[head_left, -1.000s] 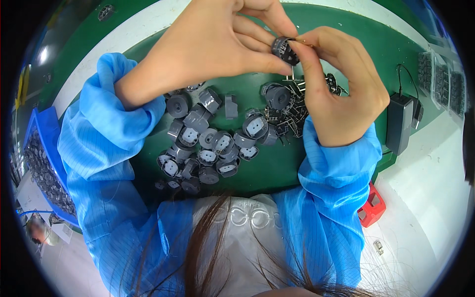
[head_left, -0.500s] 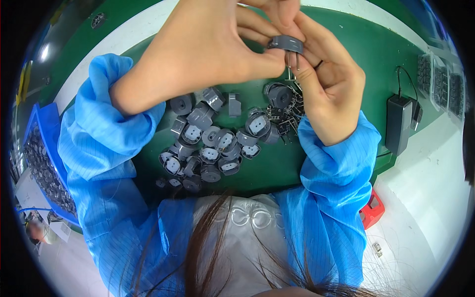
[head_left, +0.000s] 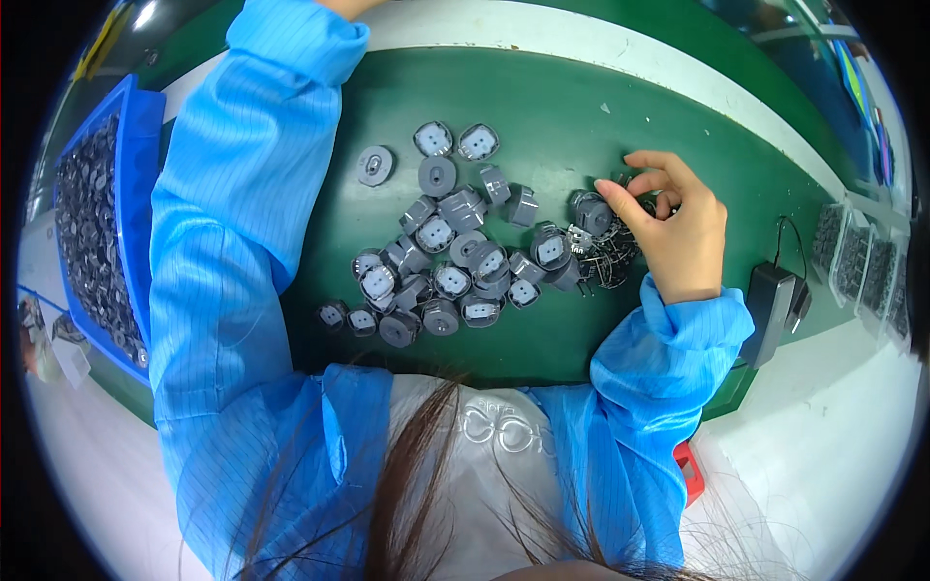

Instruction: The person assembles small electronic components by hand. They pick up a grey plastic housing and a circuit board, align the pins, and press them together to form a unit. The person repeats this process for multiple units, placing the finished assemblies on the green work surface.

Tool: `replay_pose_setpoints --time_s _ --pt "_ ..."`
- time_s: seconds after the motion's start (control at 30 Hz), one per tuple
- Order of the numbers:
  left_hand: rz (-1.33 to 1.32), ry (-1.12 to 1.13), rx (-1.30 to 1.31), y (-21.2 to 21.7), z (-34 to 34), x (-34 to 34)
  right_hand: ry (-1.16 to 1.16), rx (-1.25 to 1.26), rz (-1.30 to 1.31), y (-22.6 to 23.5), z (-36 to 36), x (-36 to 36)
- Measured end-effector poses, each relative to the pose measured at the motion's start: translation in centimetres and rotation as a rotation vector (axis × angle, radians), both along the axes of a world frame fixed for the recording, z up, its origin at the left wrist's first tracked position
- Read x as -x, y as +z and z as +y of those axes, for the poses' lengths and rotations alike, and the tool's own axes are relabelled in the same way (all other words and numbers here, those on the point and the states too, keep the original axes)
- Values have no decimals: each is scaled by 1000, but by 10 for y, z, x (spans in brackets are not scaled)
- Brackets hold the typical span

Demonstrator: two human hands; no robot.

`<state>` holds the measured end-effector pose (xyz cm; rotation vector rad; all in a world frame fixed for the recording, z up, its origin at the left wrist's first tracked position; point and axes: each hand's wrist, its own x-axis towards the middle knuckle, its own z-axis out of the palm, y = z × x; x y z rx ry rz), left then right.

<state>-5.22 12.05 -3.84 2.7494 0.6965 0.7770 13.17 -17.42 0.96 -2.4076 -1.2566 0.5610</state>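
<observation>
My right hand (head_left: 678, 223) hovers over a small heap of metal pin parts (head_left: 612, 254) at the right of the work surface. Its thumb and forefinger are apart with nothing visible between them, and the other fingers curl in. One grey round plastic housing (head_left: 591, 215) lies by the thumb, against the heap. My left arm (head_left: 223, 194) stretches to the far left; only a sliver of wrist shows at the top edge, and the hand lies outside the picture. Between the arms spreads a pile of grey housings (head_left: 468, 247), several with pale, two-holed faces (head_left: 435, 234) turned up.
A blue bin (head_left: 143, 194) full of small dark parts stands at the left. At the right are a black power adapter (head_left: 770, 308) with a cable and clear trays (head_left: 852, 254) of dark parts. A red plastic object (head_left: 690, 473) sits below the table's right edge.
My hands have separated. The left arm has swung far left, its hand leaving the picture; the right hand has lowered to the metal parts. The grey housing with pins is no longer between them.
</observation>
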Motion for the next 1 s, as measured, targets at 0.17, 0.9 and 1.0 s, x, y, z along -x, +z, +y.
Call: replay_pose_setpoints --time_s 0.17,0.9,1.0 --pt "165 -211 138 42 -31 10 66 -25 8 -5 -2 -5" --pt "-336 -110 471 -31 19 -46 126 -47 -5 -6 -4 -8" --pt "-328 165 336 -38 35 -31 142 -63 3 -4 -3 -5"
